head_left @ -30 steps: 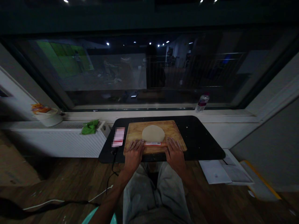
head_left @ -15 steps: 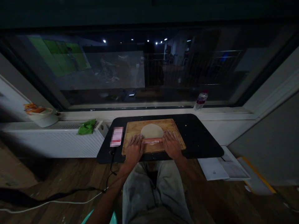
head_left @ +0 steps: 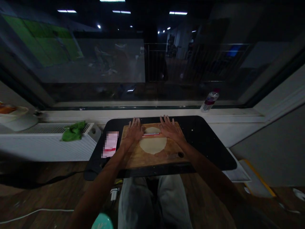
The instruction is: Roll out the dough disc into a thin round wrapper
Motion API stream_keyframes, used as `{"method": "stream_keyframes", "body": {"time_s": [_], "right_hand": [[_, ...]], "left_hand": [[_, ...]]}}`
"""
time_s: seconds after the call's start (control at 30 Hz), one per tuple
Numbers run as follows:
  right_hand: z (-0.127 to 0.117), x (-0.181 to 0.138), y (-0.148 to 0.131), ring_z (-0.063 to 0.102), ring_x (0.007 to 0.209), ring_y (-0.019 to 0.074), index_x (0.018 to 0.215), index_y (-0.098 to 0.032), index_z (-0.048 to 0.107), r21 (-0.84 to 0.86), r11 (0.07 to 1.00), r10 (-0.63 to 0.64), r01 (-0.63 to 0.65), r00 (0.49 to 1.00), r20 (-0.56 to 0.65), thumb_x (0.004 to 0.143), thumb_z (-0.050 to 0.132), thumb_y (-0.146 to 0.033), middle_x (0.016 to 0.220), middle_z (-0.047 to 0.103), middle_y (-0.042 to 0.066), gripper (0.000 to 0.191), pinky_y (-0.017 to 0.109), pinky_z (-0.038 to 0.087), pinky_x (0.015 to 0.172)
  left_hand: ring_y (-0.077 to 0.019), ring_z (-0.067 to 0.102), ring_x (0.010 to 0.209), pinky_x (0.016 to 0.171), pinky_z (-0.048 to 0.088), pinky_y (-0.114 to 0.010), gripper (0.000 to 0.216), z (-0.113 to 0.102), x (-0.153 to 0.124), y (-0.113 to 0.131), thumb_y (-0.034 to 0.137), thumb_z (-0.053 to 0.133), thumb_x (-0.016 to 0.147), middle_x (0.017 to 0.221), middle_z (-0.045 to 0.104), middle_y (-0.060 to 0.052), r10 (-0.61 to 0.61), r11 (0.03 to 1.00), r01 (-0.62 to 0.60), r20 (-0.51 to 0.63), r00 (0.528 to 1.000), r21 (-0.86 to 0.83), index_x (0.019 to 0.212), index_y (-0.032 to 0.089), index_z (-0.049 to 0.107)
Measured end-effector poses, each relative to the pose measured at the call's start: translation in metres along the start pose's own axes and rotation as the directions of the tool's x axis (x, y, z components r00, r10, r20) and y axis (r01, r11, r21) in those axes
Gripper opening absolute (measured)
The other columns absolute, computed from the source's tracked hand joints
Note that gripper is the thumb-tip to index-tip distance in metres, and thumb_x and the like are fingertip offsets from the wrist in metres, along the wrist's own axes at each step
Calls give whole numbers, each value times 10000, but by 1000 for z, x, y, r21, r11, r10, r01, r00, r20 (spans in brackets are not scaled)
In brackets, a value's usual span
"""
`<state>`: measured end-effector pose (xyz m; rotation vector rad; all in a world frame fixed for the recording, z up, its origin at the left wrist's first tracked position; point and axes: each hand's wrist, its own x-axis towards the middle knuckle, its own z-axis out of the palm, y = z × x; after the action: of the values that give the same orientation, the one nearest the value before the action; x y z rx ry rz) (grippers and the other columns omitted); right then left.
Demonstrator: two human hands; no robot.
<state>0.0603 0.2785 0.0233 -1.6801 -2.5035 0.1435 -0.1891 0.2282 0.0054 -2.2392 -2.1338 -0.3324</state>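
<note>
- Left hand (head_left: 135, 129) and right hand (head_left: 169, 128): flat, fingers spread, laid over either end of the rolling pin (head_left: 150, 135); neither appears curled round it.
- Rolling pin lies crosswise on the far part of the dough sheet (head_left: 153, 145), centre of frame; the wide hand placement presumably evens the pressure.
- Wooden board (head_left: 133, 160) beneath, probably shielding the worktop (head_left: 205, 143).
- Phone-like item (head_left: 111, 143), face blurred, left of centre: nearest obstacle, beside the left forearm (head_left: 107, 176).
- Bottle (head_left: 209, 101), right of centre, well apart.

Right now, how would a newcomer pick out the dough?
Below the wide window, find the black table, then the wooden board on it. The dough is the pale, rounded sheet there; unlike the narrow rolling pin across it, it's broad and flat.
</note>
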Motion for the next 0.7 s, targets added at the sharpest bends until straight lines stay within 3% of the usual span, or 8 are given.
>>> {"method": "stream_keyframes", "body": {"time_s": [0.13, 0.33, 0.57, 0.7], "right_hand": [[2, 24, 4, 73, 1808, 385, 1861, -126, 185, 48, 998, 35, -38, 997, 73, 1217, 257, -464, 1933, 123, 204, 730, 742, 106, 1414], [4, 39, 7, 28, 1812, 364, 1866, -153, 181, 58, 997, 55, -56, 998, 20, 1224, 208, -482, 1941, 110, 180, 722, 723, 78, 1422], [-3, 16, -1, 41, 1808, 384, 1864, -117, 143, 37, 999, 30, -34, 994, 107, 1231, 219, -453, 1935, 86, 207, 721, 727, 75, 1414], [-8, -6, -8, 52, 1812, 348, 1861, -114, 165, -8, 999, 38, -38, 984, 175, 1212, 264, -424, 1933, 123, 189, 726, 701, 54, 1432]], "left_hand": [[-366, 207, 1794, 1436, 262, -579, 697, 3, 27, -9, 373, 295, 1173, 1887, 311, -231, 23, 1000, -23, 55, 998, 0, 1781, 37, 357], [-384, 202, 1794, 1428, 256, -619, 694, 6, 45, -12, 383, 257, 1182, 1880, 325, -239, 36, 999, -35, 79, 996, -18, 1775, 40, 371], [-386, 188, 1796, 1418, 286, -624, 738, 6, 21, -9, 442, 221, 1187, 1887, 296, -235, 8, 1000, -9, 146, 989, 8, 1789, 34, 353], [-363, 204, 1796, 1430, 278, -598, 734, 1, -4, -2, 448, 231, 1187, 1876, 337, -216, 5, 999, -10, 119, 993, 42, 1782, 48, 387]]}}
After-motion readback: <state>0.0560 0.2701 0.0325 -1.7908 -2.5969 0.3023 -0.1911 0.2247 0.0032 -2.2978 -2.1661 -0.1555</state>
